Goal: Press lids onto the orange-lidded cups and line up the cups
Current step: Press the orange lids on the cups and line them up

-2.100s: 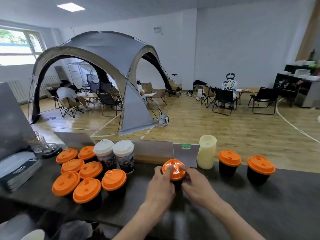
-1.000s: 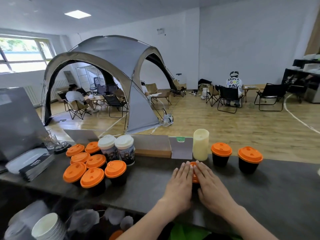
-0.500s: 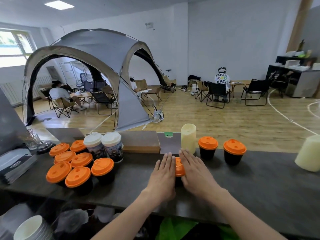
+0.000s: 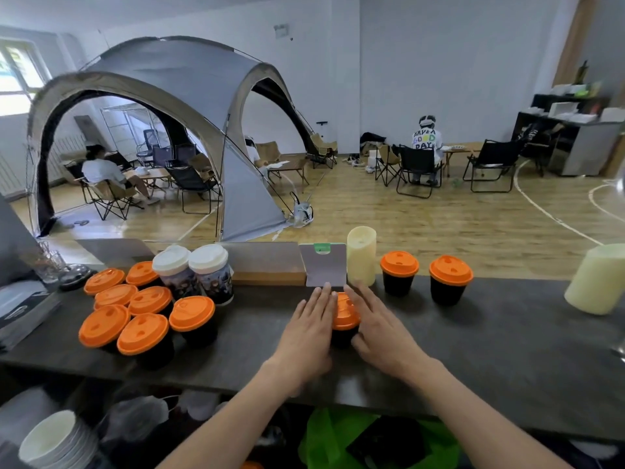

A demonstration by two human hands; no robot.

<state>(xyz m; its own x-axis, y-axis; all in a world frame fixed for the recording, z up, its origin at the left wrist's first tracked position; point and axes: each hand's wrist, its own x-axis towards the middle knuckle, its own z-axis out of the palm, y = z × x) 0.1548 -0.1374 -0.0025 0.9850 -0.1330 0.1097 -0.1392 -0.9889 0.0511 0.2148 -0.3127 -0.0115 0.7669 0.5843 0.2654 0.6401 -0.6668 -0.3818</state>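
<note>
A black cup with an orange lid stands on the dark counter in front of me. My left hand lies flat against its left side and my right hand against its right side, fingers stretched forward, holding the cup between them. Two lidded black cups stand in a row at the back right. A cluster of several orange-lidded cups sits at the left.
Two taller white-lidded cups stand behind the cluster. A cream candle and a small card stand are just behind my hands. Another cream candle lies at the far right. Stacked white cups sit below the counter.
My hands went from pressing on top of the lid to flanking the cup's sides, and the lid shows more between them now. The other cups have not moved.
</note>
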